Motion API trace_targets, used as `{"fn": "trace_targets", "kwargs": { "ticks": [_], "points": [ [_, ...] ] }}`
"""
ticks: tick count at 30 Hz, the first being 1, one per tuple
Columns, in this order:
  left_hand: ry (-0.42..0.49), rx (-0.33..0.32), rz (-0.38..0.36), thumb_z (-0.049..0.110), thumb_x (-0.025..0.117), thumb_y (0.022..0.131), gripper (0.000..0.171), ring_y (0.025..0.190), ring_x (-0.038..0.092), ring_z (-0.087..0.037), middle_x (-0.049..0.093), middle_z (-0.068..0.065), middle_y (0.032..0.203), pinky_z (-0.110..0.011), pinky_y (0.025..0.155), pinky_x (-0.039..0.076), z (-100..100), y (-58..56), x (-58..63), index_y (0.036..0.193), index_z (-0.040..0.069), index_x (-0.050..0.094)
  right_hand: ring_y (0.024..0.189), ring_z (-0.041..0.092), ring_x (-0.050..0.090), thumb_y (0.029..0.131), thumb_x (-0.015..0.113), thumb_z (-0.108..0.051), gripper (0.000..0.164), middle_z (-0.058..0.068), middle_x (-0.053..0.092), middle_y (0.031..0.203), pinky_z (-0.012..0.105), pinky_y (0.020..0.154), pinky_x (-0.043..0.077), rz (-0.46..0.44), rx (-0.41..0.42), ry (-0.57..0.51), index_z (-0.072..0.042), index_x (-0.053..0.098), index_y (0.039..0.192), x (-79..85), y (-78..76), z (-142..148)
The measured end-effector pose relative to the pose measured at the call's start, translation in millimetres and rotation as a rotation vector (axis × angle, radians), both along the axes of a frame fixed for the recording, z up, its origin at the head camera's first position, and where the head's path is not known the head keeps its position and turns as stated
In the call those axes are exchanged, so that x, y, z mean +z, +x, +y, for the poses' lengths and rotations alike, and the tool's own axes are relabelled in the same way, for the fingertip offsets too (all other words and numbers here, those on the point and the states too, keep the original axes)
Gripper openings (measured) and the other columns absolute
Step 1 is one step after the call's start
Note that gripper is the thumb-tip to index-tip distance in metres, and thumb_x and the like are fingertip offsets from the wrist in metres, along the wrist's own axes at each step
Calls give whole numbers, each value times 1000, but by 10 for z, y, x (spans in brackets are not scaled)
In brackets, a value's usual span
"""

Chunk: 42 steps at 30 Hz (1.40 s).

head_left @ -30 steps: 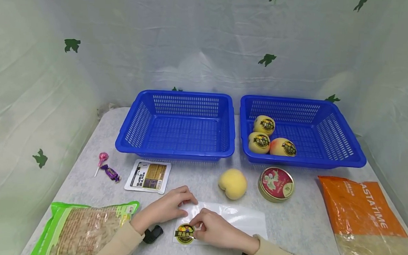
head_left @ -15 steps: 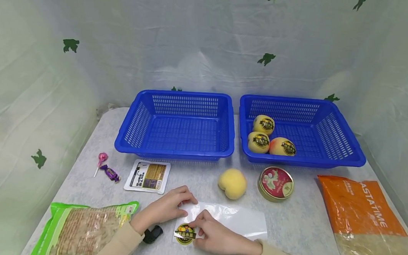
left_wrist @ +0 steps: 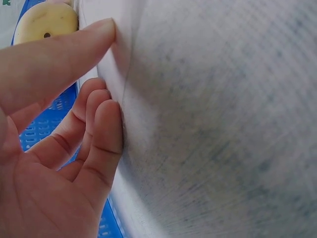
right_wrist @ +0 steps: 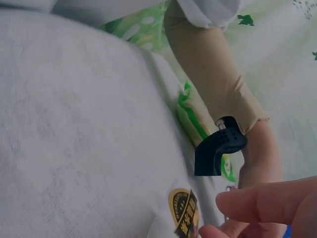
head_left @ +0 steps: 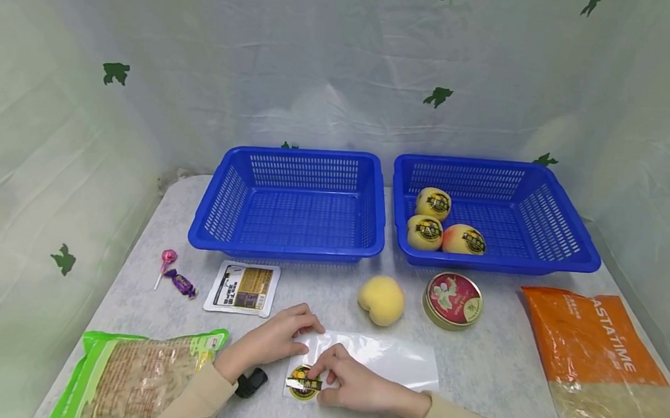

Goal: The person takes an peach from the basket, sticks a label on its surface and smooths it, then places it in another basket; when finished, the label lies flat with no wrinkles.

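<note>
A white glossy backing sheet [head_left: 384,357] lies on the table, with a round black-and-gold fruit sticker [head_left: 302,384] at its left end. My left hand [head_left: 279,337] rests its fingertips on the sheet's upper left corner, thumb apart from the fingers. At the sticker's right edge, my right hand [head_left: 354,380] touches with the index fingertip; a gap separates it from the thumb. The right wrist view shows the sticker [right_wrist: 182,210] close to those fingers, its band slightly bent. Beyond the sheet sits a yellow peach [head_left: 382,301] with no visible sticker.
Behind stand an empty blue basket [head_left: 287,254] and another blue basket [head_left: 537,265] holding stickered peaches [head_left: 425,232]. Around lie a round red tin [head_left: 453,299], a white-edged packet [head_left: 242,288], a lollipop [head_left: 168,258], a purple candy [head_left: 182,284], a green-edged bag [head_left: 138,375] and an orange bag [head_left: 595,342].
My right index finger has straightened and shifted slightly left along the sticker's edge. A glare now crosses the sticker's band. The left hand stays in place.
</note>
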<state>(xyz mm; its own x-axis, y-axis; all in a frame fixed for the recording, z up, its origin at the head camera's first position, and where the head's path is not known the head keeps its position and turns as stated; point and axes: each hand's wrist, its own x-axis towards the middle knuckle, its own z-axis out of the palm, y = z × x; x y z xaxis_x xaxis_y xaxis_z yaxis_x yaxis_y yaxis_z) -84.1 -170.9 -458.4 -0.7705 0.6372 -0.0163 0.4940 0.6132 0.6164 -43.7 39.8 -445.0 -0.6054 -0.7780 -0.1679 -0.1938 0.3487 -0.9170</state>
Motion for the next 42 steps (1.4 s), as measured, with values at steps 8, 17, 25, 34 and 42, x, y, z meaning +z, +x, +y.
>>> {"fn": "trace_targets", "kwargs": {
  "ticks": [8,17,25,34,42],
  "points": [
    [-13,0,9,9,71,74,30,72,45,-8,47,6,87,-21,66,40,5,0,3,102,14,62,105,11,44,79,59,-10,21,0,53,116,23,85,36,357,39,53,-12,66,100,38,105,-22],
    [-12,-10,26,8,71,73,30,73,46,-9,48,5,87,-21,67,40,5,6,25,101,13,62,89,2,52,73,62,5,22,-7,56,95,18,78,42,334,-72,-60,-11,67,88,8,2,-126],
    [2,-9,44,6,71,72,30,75,46,-9,48,4,88,-22,70,41,8,18,15,100,12,62,66,-3,52,69,53,15,29,-5,62,73,14,60,45,280,-66,-191,-10,64,76,48,-31,-159],
    [-38,-6,44,8,71,73,30,76,45,-9,47,5,86,-23,69,41,27,27,31,101,12,63,79,12,54,78,56,9,19,3,60,86,27,68,49,94,-108,-311,-5,60,89,385,-324,304],
    [-76,-23,44,7,68,76,30,78,46,-9,48,3,87,-25,73,42,72,0,143,106,9,63,76,17,54,80,58,5,15,4,60,85,27,66,48,179,-333,-181,-5,61,90,438,-742,817]
  ]
}}
